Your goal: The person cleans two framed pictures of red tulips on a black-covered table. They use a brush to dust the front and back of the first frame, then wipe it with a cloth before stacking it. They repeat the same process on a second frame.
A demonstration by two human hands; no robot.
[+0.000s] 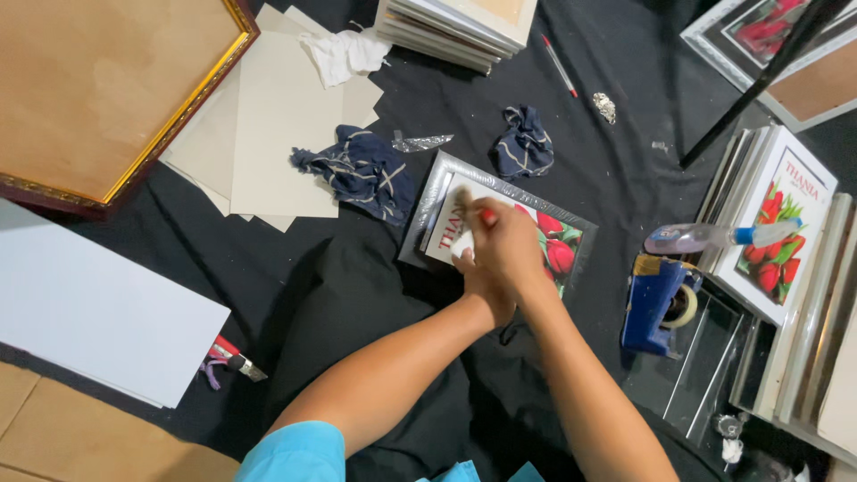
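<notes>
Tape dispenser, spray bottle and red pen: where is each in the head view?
Blue tape dispenser (652,308), head view, on its blue body.
Spray bottle (687,238), head view, on its clear lying body.
Red pen (560,64), head view, on its mid shaft.

Arms: two forearms, bare from the elbow down to the left hand and right hand.
Sleeve: light turquoise blue short sleeve, plain cloth, on the left arm well behind the hands.
Shirt: more turquoise cloth between the arms.
Wrists: bare.
</notes>
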